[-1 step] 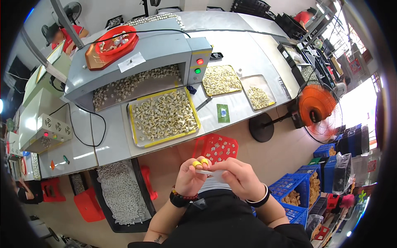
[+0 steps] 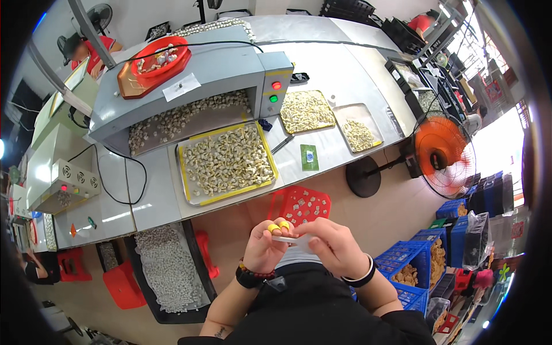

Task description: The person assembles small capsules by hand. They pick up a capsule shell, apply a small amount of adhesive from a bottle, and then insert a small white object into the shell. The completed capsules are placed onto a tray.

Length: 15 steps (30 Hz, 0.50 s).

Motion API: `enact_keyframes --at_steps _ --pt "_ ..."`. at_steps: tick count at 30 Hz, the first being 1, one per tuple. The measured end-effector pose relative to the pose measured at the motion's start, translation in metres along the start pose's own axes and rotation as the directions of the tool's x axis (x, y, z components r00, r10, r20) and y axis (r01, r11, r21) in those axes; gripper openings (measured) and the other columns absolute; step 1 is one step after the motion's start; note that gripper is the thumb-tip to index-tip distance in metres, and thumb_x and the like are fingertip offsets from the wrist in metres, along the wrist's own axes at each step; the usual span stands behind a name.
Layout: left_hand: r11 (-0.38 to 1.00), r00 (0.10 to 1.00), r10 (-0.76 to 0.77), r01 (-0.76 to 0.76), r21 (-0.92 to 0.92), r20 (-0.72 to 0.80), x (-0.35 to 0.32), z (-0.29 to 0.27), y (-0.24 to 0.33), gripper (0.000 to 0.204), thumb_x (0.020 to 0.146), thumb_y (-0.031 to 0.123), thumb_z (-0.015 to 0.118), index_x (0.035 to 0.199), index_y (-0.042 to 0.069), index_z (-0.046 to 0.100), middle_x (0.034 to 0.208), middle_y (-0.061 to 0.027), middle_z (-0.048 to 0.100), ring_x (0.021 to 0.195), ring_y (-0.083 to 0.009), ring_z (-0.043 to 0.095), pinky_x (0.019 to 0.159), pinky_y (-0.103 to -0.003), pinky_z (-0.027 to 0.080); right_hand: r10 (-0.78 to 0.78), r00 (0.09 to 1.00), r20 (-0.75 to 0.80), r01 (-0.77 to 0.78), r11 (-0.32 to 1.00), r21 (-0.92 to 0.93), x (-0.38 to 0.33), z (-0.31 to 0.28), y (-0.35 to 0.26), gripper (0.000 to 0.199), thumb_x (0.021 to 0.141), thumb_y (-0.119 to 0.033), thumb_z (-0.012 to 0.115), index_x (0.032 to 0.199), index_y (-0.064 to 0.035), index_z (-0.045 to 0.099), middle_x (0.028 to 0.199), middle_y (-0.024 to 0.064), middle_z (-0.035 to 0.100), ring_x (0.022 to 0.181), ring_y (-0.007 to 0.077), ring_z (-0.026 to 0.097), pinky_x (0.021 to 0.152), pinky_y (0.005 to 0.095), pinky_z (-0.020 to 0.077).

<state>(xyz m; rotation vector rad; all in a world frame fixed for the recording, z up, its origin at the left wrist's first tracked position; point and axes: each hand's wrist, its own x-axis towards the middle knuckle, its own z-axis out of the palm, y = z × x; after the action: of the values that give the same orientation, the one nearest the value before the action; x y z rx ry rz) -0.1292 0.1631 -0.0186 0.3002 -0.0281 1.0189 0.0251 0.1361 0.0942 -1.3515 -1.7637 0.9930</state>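
Note:
My left hand (image 2: 266,248) and my right hand (image 2: 334,249) meet in front of my body, in front of the table's near edge. Yellow bands wrap two fingertips of the left hand, which pinches one end of a thin white strip (image 2: 286,239). The right thumb and fingers close on the strip's wider, pale end. What the strip is made of cannot be made out. Past my hands, a tray (image 2: 183,172) with yellow edging holds many small whitish-yellow pieces. A small green packet (image 2: 309,157) and dark tweezers (image 2: 283,143) lie to its right.
A grey tunnel machine (image 2: 190,66) with a red basin (image 2: 187,54) on top stands behind the tray. Two smaller trays (image 2: 307,92) of pieces sit at right. A red stool (image 2: 299,214) is under the table edge. An orange fan (image 2: 440,152) and blue crates (image 2: 402,253) stand right; a black bin (image 2: 146,299) left.

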Motion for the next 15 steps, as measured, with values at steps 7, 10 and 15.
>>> enact_keyframes --at_steps 7,10,15 --pt "0.972 0.98 -0.187 0.176 -0.152 -0.061 0.007 0.005 -0.023 0.022 0.087 0.03 0.061 0.093 0.01 0.056 0.095 -0.0032 0.058 0.094 -0.0182 0.053 0.09 -0.036 0.04 0.076 0.972 -0.221 -0.062 0.996 0.07 0.011 -0.016 -0.002 0.022 0.08 -0.007 0.058 0.101 0.0011 0.056 0.069 0.0043 0.056 0.061 0.0073 0.052 0.055 0.0203 0.0404" --pt "0.961 0.973 -0.219 0.203 -0.186 -0.07 0.008 0.007 -0.038 0.023 0.087 0.033 0.061 0.093 0.011 0.055 0.089 -0.0012 0.059 0.092 -0.0176 0.053 0.089 -0.036 0.039 0.045 0.961 -0.272 -0.023 0.996 0.082 0.012 -0.02 0.006 0.016 0.081 -0.01 0.059 0.092 0.0013 0.057 0.066 0.0048 0.056 0.058 0.0069 0.051 0.053 0.0207 0.0397" --pt "0.943 0.971 -0.238 0.229 -0.242 -0.01 0.009 0.003 -0.058 0.028 0.088 0.042 0.056 0.09 0.013 0.054 0.085 0.0009 0.058 0.091 -0.0173 0.05 0.088 -0.036 0.038 0.086 0.964 -0.25 -0.078 0.996 0.043 0.009 -0.03 0.01 0.013 0.084 -0.012 0.057 0.083 0.0009 0.056 0.062 0.0064 0.057 0.055 0.0106 0.054 0.05 0.0226 0.0414"
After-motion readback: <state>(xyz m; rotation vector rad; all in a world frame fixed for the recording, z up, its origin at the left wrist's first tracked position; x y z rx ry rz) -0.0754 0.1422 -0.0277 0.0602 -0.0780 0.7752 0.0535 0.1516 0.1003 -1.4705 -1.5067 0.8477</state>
